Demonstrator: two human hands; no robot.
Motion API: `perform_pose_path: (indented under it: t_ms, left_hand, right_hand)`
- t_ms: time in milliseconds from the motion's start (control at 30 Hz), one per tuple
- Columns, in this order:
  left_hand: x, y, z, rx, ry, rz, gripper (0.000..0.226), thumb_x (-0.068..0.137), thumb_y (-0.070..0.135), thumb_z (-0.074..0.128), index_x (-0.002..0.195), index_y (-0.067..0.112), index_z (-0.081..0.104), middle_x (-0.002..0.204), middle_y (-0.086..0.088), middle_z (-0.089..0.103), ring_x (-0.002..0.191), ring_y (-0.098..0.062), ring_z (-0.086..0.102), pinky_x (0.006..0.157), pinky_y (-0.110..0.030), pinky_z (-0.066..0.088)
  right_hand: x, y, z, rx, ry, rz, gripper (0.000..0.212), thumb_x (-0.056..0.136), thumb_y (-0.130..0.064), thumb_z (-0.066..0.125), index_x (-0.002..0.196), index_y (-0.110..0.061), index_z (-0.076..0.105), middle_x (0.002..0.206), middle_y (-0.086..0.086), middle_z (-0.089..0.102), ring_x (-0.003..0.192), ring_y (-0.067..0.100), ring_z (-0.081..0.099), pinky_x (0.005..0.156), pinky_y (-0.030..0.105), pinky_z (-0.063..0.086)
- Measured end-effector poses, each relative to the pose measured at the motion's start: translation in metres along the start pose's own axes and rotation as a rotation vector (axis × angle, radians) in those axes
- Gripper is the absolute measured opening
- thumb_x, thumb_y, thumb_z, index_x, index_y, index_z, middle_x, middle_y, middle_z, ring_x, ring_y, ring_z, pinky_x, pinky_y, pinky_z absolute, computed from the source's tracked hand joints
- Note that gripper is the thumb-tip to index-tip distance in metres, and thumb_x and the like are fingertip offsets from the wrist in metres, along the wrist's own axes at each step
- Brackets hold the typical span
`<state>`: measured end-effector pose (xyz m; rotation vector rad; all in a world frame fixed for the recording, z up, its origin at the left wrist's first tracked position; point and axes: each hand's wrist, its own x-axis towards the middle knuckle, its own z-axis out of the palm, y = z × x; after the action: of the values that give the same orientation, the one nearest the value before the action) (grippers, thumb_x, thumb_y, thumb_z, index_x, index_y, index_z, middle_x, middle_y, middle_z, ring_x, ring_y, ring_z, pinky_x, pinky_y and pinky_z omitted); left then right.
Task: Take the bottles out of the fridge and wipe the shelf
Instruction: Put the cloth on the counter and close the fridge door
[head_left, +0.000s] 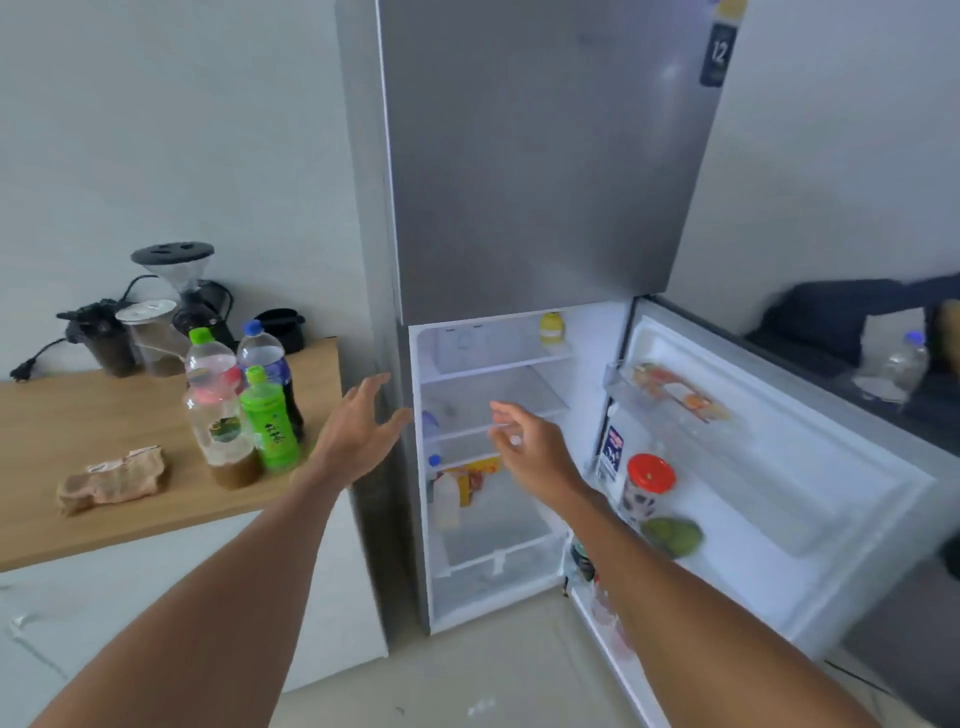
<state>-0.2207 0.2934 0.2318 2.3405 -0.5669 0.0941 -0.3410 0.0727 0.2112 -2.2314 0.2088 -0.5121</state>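
The grey fridge (545, 182) stands with its lower door (779, 467) swung open to the right. Three bottles stand on the wooden counter (78, 431): a clear one with a green cap (218, 410), a green one (267, 421) and a dark one with a blue cap (267, 358). Inside, a blue-capped bottle (430, 423) sits at the left of a glass shelf (498, 400), and a white bottle (444, 493) stands lower down. My left hand (358, 431) is spread open by the fridge's left edge. My right hand (524, 441) reaches toward the shelves, fingers loosely apart, holding nothing.
A crumpled beige cloth (111, 480) lies on the counter. A coffee grinder (182, 291) and cups stand at the back by the wall. The door racks hold a red-lidded jar (647, 486), a green fruit (672, 535) and packets. A yellow item (551, 327) sits on the top shelf.
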Motion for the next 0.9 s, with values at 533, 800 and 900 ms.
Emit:
perform_pose_path:
  t_ms: [533,800,900]
  left_hand:
    - [0.193,0.266,0.200,0.455,0.115,0.464,0.072,0.100,0.050,0.040,0.162,0.019,0.020,0.171,-0.009,0.011,0.158,-0.036,-0.005,0.127,-0.053,0.002]
    - [0.227,0.254,0.221,0.716,0.195,0.379,0.081,0.097,0.060,0.032,0.158,0.007,0.024,0.171,-0.012,0.000,0.156,-0.041,-0.010,0.122,-0.065,-0.003]
    - [0.225,0.242,0.212,0.742,0.230,0.395,0.080,0.097,0.059,0.033,0.158,0.008,0.024,0.171,-0.011,0.001,0.156,-0.041,-0.009,0.122,-0.066,-0.003]
  right_hand:
    - [0.075,0.172,-0.301,-0.546,0.218,0.233,0.053,0.100,-0.031,0.054,0.149,-0.015,0.043,0.150,0.008,0.049,0.139,0.028,0.044,0.112,0.044,0.038]
    - [0.094,0.193,-0.338,-0.506,0.037,0.353,0.052,0.098,-0.037,0.056,0.147,-0.019,0.050,0.137,0.007,0.064,0.127,0.026,0.058,0.108,0.035,0.043]
    - [0.092,0.187,-0.346,-0.415,-0.033,0.379,0.051,0.098,-0.031,0.059,0.147,-0.019,0.050,0.140,0.004,0.062,0.129,0.020,0.057,0.106,0.027,0.037]
